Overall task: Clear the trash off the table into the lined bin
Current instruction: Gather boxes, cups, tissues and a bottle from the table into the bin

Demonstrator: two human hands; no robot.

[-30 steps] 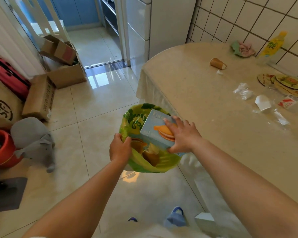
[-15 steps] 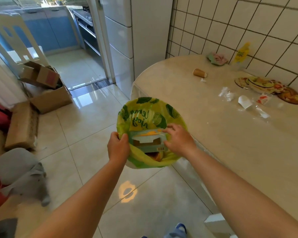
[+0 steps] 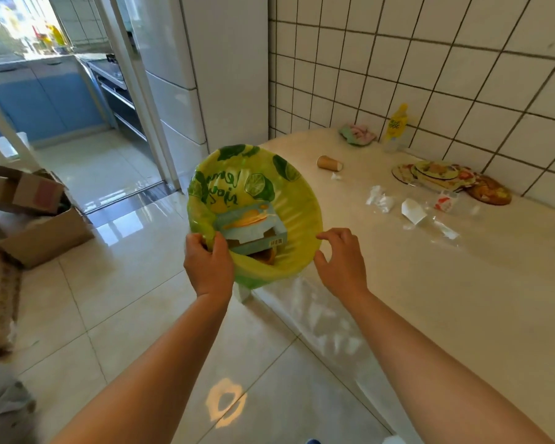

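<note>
The bin [image 3: 253, 216] hung in the air at the near corner of the bench [image 3: 414, 283], tilted toward me so I saw straight into its yellow-green liner [image 3: 289, 200]. Inside lay a blue box [image 3: 250, 230] on top of some brown scraps. My left hand [image 3: 209, 264] pinched the near-left rim, thumb over the liner, the grip pressed together on it. My right hand [image 3: 342, 261] sat just beside the right rim with its grip spread and fingers curled, holding nothing; I could not tell whether a fingertip touched the liner. On the bench beyond lay a tipped paper cup [image 3: 329, 163], crumpled wrappers [image 3: 379, 199], a white scrap [image 3: 413, 211], a small carton [image 3: 446, 200], clear film [image 3: 444, 229], patterned plates [image 3: 442, 174], a cloth [image 3: 356, 134] and a yellow bottle [image 3: 396, 123] by the tiled wall [image 3: 430, 75].
</note>
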